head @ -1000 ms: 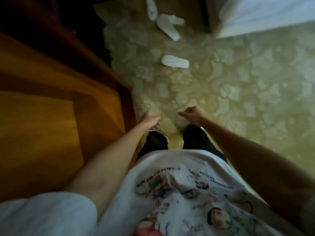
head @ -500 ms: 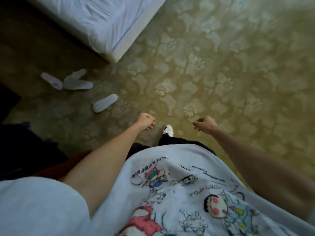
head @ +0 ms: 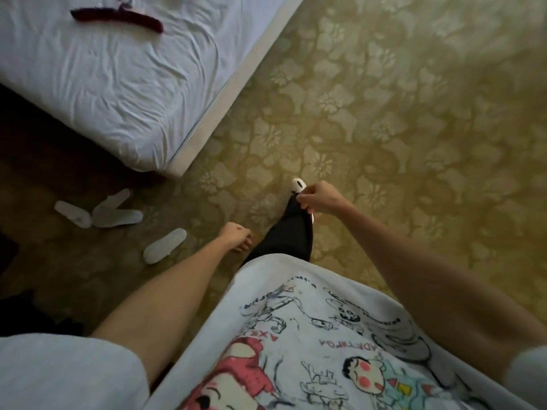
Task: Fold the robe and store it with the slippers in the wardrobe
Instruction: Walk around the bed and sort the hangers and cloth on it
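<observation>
Several flat white slippers lie scattered on the patterned carpet at the left: one closest to me, a crossed pair and another further left. No robe shows in the head view. My left hand hangs in front of me, fingers loosely curled, holding nothing. It is a short way right of the closest slipper. My right hand swings forward over my dark trouser leg, also loosely curled and holding nothing. The wardrobe is out of view.
A bed with a wrinkled white sheet fills the upper left, its corner near the slippers. A dark red hanger lies on it. Something dark sits at the lower left. Gold floral carpet stretches ahead and right.
My view has swung from the wooden furniture on the left towards the bed. The slippers now lie left of me, and my right foot has stepped forward. Both hands stay free of any object.
</observation>
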`<state>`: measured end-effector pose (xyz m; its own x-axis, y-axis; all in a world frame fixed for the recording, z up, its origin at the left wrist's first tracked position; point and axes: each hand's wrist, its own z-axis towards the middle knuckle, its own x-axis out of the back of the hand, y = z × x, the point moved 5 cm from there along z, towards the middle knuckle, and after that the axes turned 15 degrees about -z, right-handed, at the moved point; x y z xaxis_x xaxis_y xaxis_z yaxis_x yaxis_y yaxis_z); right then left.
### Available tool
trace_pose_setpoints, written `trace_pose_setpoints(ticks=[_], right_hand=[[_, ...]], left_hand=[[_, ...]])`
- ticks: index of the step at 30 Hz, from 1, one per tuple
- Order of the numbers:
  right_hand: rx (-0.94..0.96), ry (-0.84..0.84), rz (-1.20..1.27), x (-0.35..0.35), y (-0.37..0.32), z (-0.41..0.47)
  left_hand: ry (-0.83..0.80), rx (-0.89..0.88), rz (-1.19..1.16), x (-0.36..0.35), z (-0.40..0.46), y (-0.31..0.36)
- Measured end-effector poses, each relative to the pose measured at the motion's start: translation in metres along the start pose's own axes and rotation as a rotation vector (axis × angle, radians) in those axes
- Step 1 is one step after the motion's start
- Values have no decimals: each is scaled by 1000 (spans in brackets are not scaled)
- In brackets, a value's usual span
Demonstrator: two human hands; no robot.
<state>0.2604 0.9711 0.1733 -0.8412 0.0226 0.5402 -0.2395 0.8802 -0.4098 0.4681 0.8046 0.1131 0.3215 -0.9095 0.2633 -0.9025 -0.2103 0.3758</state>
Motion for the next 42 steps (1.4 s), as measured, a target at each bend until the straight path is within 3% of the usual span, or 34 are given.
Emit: trace_pose_setpoints(ticks=[9,19,25,31,34,42], right_hand=[[-78,-14,-149,197,35,120],[-250,68,14,370,90,206],[-286,54,13,465,92,300],[-152,35,-113,568,20,403],[-44,-1,-167,592,-29,443],[271,-175,-413,613,-209,562]], left_hand=[[48,-12,-91,-7,79,209],[-145,-157,-84,-60,135,474],[-116,-182,-95,-55,195,612],[13,-156,-127,-4,241,712],[73,-175,-213,27,253,733],[277,-2,-647,127,299,730]])
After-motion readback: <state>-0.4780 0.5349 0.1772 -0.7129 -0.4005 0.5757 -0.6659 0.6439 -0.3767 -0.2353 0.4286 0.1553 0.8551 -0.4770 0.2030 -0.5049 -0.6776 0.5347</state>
